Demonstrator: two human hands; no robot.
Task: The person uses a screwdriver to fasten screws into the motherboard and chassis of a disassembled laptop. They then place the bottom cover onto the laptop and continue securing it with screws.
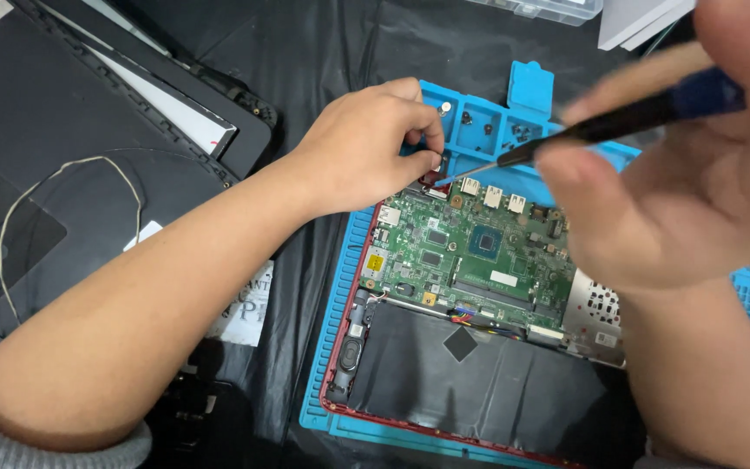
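Opened laptop base (479, 365) lying on a blue work mat (332, 347) on the table, green circuit board (470, 252) exposed, black battery (479, 382) below it, red casing rim along the left and bottom edges. Left hand (366, 143) resting at the board's upper left corner, fingers (423, 130) pinched on something small at the red corner piece (431, 180); too small to tell what. Right hand (696, 182), close to the camera and blurred, fingers clenched around a screwdriver (618, 122) with a dark shaft and blue handle, tip (444, 180) down just beside the left fingertips. Best done, by judgement, with the shaft held in line with the screw rather than slanted as steeply as now, light downward pressure, slow turns, left fingers steadying the corner without covering the tip. Worth keeping the metal tip off the nearby connectors (492, 195) and the small parts on the board. Loose screws (488, 128) lying in the mat's tray compartments, a fitting place for anything freed. Off to the left, a detached black cover (62, 113) with a thin white wire (62, 165) across it.
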